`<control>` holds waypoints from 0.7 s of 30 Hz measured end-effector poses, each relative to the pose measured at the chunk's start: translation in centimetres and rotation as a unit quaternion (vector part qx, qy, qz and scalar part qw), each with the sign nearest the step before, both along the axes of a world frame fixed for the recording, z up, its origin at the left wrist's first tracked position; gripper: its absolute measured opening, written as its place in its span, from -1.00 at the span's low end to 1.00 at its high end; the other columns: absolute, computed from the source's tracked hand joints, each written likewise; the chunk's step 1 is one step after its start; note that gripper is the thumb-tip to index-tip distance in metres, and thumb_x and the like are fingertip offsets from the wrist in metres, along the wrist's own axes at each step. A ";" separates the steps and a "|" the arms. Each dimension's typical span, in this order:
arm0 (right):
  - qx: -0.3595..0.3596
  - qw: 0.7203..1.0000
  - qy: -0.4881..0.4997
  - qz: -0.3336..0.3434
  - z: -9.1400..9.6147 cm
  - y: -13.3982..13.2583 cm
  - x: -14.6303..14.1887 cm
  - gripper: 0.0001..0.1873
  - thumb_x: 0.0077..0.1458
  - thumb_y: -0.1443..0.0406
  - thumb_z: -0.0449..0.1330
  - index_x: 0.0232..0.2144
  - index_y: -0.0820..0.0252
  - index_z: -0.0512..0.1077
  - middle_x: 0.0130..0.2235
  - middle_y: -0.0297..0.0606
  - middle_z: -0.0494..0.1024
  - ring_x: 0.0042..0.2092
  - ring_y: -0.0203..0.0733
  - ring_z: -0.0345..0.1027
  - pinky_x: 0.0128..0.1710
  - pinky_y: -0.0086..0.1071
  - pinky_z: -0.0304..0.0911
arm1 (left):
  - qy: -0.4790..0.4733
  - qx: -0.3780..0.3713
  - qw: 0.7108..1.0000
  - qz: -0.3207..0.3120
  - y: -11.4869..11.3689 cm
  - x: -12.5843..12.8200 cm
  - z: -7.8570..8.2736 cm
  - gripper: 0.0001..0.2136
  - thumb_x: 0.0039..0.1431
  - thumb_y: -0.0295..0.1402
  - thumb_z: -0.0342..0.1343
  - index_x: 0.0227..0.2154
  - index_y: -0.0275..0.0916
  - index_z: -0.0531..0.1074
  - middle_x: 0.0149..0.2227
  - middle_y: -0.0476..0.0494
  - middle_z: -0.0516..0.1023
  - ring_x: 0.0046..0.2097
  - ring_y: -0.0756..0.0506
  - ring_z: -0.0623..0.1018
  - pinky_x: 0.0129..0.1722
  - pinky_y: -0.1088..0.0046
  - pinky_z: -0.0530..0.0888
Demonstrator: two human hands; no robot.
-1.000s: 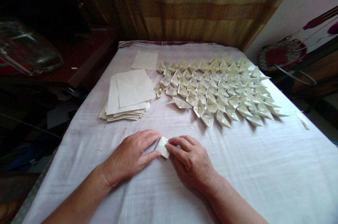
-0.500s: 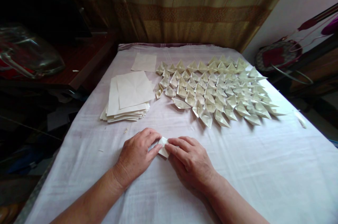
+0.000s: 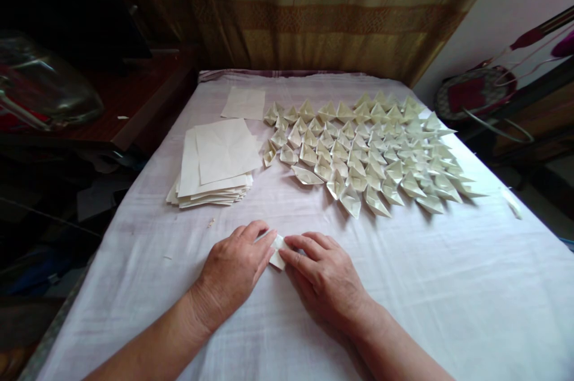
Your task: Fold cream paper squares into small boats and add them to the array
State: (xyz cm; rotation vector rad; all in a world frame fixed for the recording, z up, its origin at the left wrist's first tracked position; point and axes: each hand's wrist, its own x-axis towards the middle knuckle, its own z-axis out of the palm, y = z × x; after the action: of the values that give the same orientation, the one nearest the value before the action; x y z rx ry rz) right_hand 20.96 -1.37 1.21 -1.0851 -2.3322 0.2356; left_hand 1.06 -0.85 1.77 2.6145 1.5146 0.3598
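A small folded piece of white paper (image 3: pixel 278 251) lies on the white cloth (image 3: pixel 448 285) near the front edge. My left hand (image 3: pixel 235 270) presses its fingers on the paper's left side. My right hand (image 3: pixel 325 276) presses its fingertips on the paper's right side. Most of the paper is hidden under the fingers. Both hands lie flat on the cloth, knuckles up, fingers close together.
Several folded white paper boats (image 3: pixel 368 151) lie in rows across the far right of the cloth. A stack of flat paper sheets (image 3: pixel 215 162) sits at the left, with a single sheet (image 3: pixel 244 103) behind it. Dark wooden furniture (image 3: pixel 134 100) stands left; a curtain (image 3: pixel 314 16) hangs behind.
My left hand has slid a little to the right, covering more of the folded paper. My right hand has hardly moved.
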 end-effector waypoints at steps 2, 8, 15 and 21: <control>0.000 1.000 0.005 0.003 0.0 0.0 0.1 -0.77 0.26 0.39 0.06 -0.17 0.16 0.52 -0.15 -0.16 0.60 -0.19 -0.12 0.40 -0.19 -0.26 0.35 | 0.010 0.000 1.000 -0.004 0.0 0.0 0.0 -0.75 0.28 -0.43 0.07 0.00 -0.18 0.44 -0.05 -0.14 0.54 -0.12 -0.13 0.57 -0.22 0.37 0.58; 0.015 1.000 -0.007 0.014 0.3 -0.6 0.5 -0.73 0.27 0.34 0.09 -0.05 0.10 0.50 -0.04 -0.14 0.57 -0.06 -0.08 0.38 -0.11 -0.21 0.33 | 0.004 0.001 1.000 -0.009 0.1 -0.1 0.2 -0.76 0.28 -0.39 0.10 -0.01 -0.19 0.45 -0.04 -0.15 0.54 -0.10 -0.15 0.57 -0.18 0.34 0.57; 0.008 0.998 -0.059 0.025 -0.3 -1.3 1.1 -0.64 0.25 0.36 0.11 0.07 0.06 0.45 0.06 -0.16 0.54 0.02 -0.02 0.36 -0.09 -0.15 0.28 | -0.004 -0.015 1.000 -0.006 0.0 0.0 0.3 -0.72 0.28 -0.31 0.12 0.02 -0.20 0.46 0.03 -0.20 0.53 -0.04 -0.18 0.55 -0.10 0.30 0.55; 0.001 0.997 -0.069 0.020 -0.6 -1.5 1.1 -0.67 0.24 0.36 0.13 0.03 0.10 0.47 0.08 -0.15 0.54 0.06 0.00 0.36 -0.05 -0.12 0.27 | 0.008 -0.002 1.000 -0.008 -0.4 0.2 0.3 -0.68 0.24 -0.32 0.17 0.04 -0.21 0.44 0.05 -0.20 0.52 -0.04 -0.18 0.54 -0.09 0.32 0.53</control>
State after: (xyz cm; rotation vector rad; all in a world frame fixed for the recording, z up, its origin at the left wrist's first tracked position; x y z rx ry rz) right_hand 22.05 -2.83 0.62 -1.0859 -2.4767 0.1783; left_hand 1.29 -1.21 2.08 2.6310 1.4970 0.3357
